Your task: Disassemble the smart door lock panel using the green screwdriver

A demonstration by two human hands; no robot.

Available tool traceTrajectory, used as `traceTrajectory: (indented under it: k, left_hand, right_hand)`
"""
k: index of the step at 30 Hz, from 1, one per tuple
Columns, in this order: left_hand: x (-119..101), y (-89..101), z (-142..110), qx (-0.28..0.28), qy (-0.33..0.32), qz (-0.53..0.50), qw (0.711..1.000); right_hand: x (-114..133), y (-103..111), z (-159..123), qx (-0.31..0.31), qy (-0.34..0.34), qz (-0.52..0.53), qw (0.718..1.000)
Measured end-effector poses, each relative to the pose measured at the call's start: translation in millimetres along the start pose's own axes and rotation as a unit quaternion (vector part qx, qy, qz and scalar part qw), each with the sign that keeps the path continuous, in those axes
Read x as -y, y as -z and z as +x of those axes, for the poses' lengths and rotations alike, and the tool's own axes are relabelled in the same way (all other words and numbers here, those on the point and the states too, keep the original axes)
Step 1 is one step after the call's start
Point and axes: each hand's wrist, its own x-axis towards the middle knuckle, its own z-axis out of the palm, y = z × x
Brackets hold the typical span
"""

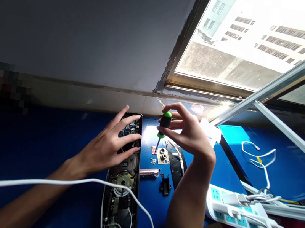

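My right hand (183,128) grips a green and black screwdriver (164,125), its shaft pointing down toward a small red circuit board (154,150). Whether the tip touches the board I cannot tell. Spread fingers of my left hand (116,135) rest over a long black device housing (132,219) that lies open, with a green circuit board (131,129) and a round speaker-like part (124,180) inside. Beside the red board are a beige board (163,156) with a round centre part and a little heap of screws (153,161).
A pinkish cylinder (149,173), a black bracket (165,186) and a black perforated strip (177,168) lie on the blue table (147,221). A white cable (80,182) crosses in front. At right are a power strip (213,212) with plugs and a metal frame (291,134).
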Motion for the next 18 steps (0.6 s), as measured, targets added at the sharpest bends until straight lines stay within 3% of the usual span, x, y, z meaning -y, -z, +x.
traceTrajectory:
  k: [3, 9, 18]
  left_hand:
    - [-4.1, -4.1, 1.5, 0.006, -0.033, -0.006, 0.999]
    - [-4.8, -8.1, 1.8, 0.014, -0.045, -0.014, 0.999]
    - [-1.3, 0.7, 2.8, -0.01, -0.019, -0.04, 0.999]
  right_hand:
    - [-16.8, -1.0, 8.4, 0.049, -0.045, 0.025, 0.997]
    - [-31.4, -5.5, 17.1, 0.078, -0.045, 0.019, 0.996]
    - [-18.4, -5.2, 12.6, 0.014, -0.016, 0.068, 0.997]
